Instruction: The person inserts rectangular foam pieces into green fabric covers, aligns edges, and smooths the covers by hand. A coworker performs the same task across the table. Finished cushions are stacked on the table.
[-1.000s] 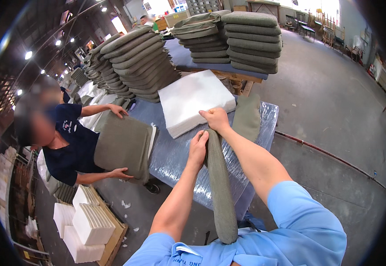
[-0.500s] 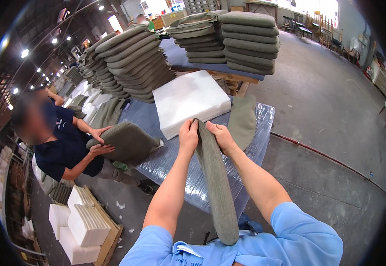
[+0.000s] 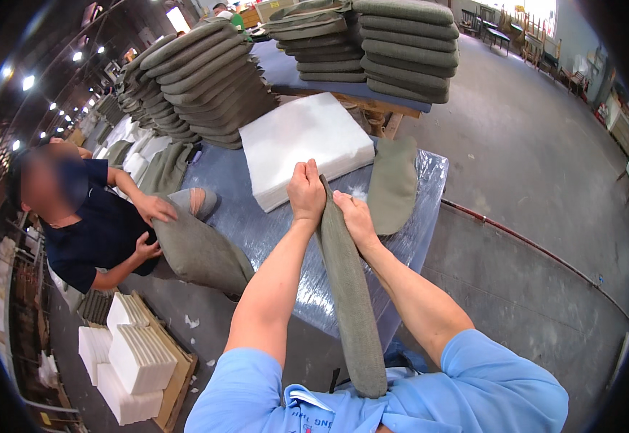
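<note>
A grey-green cushion (image 3: 354, 310) stands on edge between my arms, its near end against my shirt. At its far end, my left hand (image 3: 307, 193) is closed on the fabric, thumb and fingers pressed together. My right hand (image 3: 355, 215) pinches the cushion's right side a little nearer to me. Just beyond my hands lies a stack of white padding sheets (image 3: 303, 137). A flat grey-green fabric cover (image 3: 392, 184) rests on the plastic-wrapped table (image 3: 278, 249), right of the padding. The cushion's underside is hidden.
At the left a co-worker (image 3: 90, 216) handles another cushion (image 3: 202, 245). Tall cushion stacks (image 3: 206, 83) stand at the back left, with more stacks (image 3: 408, 50) on a farther table. White foam blocks (image 3: 137, 357) sit on a pallet at lower left. A reddish pipe (image 3: 523, 238) crosses the floor.
My left hand has risen slightly at the cushion's far end; my right hand still grips its side. The co-worker's cushion has tilted and swung nearer, one hand now on its top.
</note>
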`<state>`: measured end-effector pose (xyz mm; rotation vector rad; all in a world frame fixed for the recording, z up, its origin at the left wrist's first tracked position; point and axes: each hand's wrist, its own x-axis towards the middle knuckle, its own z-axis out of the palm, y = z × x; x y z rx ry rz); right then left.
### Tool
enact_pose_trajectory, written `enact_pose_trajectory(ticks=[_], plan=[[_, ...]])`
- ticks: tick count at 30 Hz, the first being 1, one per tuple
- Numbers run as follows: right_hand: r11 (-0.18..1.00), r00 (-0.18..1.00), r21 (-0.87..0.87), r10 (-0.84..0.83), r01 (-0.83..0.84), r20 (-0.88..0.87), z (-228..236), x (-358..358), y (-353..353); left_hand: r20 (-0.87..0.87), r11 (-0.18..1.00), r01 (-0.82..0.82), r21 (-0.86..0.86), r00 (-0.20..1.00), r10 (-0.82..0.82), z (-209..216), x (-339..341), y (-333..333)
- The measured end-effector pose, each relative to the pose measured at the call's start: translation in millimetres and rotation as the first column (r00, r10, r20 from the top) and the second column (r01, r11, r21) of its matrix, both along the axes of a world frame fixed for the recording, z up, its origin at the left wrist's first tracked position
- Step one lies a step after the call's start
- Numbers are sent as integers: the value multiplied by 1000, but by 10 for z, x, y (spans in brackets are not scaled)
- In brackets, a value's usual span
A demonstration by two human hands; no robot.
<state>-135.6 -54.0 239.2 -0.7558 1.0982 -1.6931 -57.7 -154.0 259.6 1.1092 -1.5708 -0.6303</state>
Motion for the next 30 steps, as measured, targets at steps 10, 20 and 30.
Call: enact_pose_trajectory(ticks=[10,20,30], plan=[[984,972,-109,-156,138,-176,10,82,-98,-87,967,214,140,975,-203,44,303,-97],[933,763,-112,-346,343,-545,81,-235,-416,-119,763,454,460,883,-453,284,431,447],[969,773,-65,-229,237,-591,75,-295,-790,-104,586,511,629,802,-588,356,498,476]])
